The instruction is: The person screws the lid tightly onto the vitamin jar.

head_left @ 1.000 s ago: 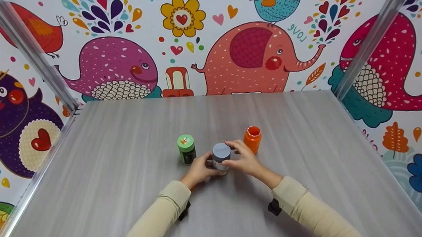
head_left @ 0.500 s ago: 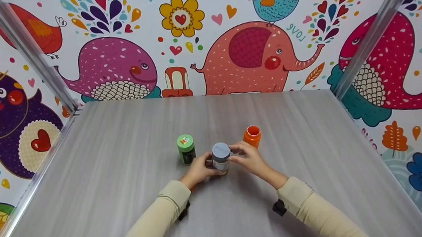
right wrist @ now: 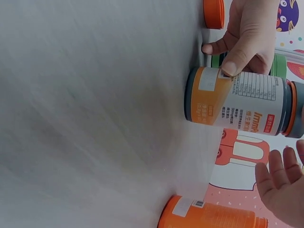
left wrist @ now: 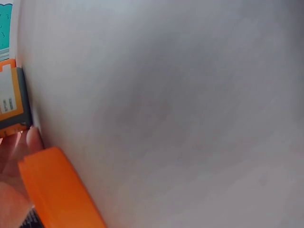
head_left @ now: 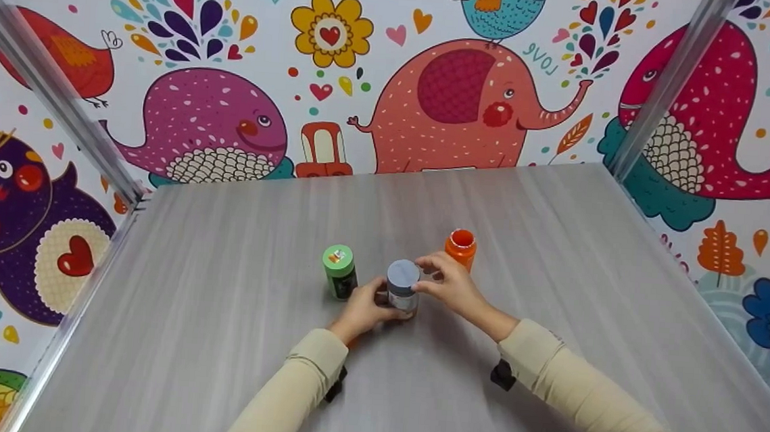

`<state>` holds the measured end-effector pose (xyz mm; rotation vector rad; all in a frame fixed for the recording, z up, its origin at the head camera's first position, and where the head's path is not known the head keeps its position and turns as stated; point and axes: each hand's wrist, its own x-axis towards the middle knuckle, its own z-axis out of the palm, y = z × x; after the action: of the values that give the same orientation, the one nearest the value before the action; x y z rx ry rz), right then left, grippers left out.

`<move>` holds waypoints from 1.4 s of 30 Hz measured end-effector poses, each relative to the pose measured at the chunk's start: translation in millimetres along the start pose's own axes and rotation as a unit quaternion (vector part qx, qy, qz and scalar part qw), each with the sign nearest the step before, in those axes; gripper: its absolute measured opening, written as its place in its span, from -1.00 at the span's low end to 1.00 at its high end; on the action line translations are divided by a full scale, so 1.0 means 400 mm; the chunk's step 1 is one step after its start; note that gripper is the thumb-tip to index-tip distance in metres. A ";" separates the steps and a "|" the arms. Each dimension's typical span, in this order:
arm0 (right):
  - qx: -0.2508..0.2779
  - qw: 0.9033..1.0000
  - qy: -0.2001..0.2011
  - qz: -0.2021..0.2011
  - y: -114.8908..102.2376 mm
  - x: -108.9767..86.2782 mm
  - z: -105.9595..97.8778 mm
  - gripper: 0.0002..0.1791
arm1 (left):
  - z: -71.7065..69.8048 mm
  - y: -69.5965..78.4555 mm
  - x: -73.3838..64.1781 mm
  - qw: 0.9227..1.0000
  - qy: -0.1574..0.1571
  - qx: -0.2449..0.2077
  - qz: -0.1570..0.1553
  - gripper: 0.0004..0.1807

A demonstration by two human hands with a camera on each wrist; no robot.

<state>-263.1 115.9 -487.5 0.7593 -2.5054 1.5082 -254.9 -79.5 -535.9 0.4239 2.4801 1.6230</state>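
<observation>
A supplement bottle (right wrist: 237,102) with a white and orange label and a blue-grey cap (head_left: 403,276) stands upright on the table. My left hand (head_left: 363,309) grips its body low down, thumb across the label in the right wrist view. At the cap's right side, the thumb and index finger of my right hand (head_left: 451,288) pinch its edge, while the other fingers stay spread. An orange ring (right wrist: 289,108) shows just under the cap. Beside my left wrist lies an orange lid (left wrist: 61,190), mostly hidden by the arm in the head view.
To the left stands a black bottle with a green lid (head_left: 339,260). Behind my right hand is an uncapped orange bottle (head_left: 460,248). Printed walls (head_left: 338,104) and metal posts (head_left: 62,85) border the grey table (head_left: 214,339).
My right hand first drew slightly back to the right from the cap, then came back to its edge. My left hand and the bottles have stayed in place.
</observation>
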 end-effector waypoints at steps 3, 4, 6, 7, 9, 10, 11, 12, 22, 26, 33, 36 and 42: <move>-0.008 1.000 -0.017 -0.006 0.000 0.002 0.005 -0.49 | -0.001 0.003 -0.001 1.000 -0.001 0.006 -0.004 -0.42; -0.009 1.000 -0.023 -0.007 0.000 0.003 0.006 -0.46 | -0.001 0.002 -0.001 1.000 -0.001 0.008 -0.006 -0.42; -0.011 0.999 -0.034 -0.007 -0.001 0.005 0.009 -0.41 | -0.002 0.004 -0.001 1.000 -0.004 0.011 -0.012 -0.41; -0.010 0.999 -0.040 -0.007 -0.002 0.006 0.011 -0.39 | -0.003 0.004 -0.002 1.000 -0.004 0.012 -0.014 -0.41; -0.009 0.999 -0.049 -0.007 -0.004 0.009 0.015 -0.35 | -0.004 0.005 -0.002 1.000 -0.006 0.014 -0.017 -0.40; -0.008 0.999 -0.053 -0.007 -0.006 0.010 0.017 -0.34 | -0.004 0.005 -0.001 1.000 -0.006 0.014 -0.018 -0.39; -0.010 0.998 -0.055 -0.007 -0.007 0.010 0.019 -0.33 | -0.004 0.006 -0.001 1.000 -0.006 0.014 -0.019 -0.39; -0.011 0.998 -0.057 -0.005 -0.009 0.011 0.021 -0.32 | -0.004 0.007 -0.001 1.000 -0.006 0.015 -0.020 -0.38; 0.006 0.998 -0.057 -0.005 -0.005 0.004 0.024 -0.30 | 0.001 -0.001 0.001 1.000 -0.004 0.015 -0.018 -0.37; 0.005 0.999 -0.048 -0.018 0.002 -0.003 0.016 -0.35 | -0.002 0.002 -0.002 1.000 -0.003 0.004 -0.017 -0.35; 0.011 0.999 -0.033 -0.008 0.005 -0.011 0.000 -0.49 | -0.005 0.003 -0.005 1.000 -0.001 -0.002 0.005 -0.38; 0.016 1.000 -0.025 0.004 0.005 -0.013 -0.002 -0.57 | -0.001 -0.003 0.000 1.000 -0.002 -0.005 -0.007 -0.40; 0.024 1.000 -0.008 0.019 0.003 -0.012 -0.001 -0.67 | 0.002 -0.003 0.003 1.000 0.000 0.006 -0.016 -0.41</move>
<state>-259.7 118.4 -489.9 0.7375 -2.5162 1.5867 -256.1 -78.7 -537.5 0.3840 2.4857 1.5964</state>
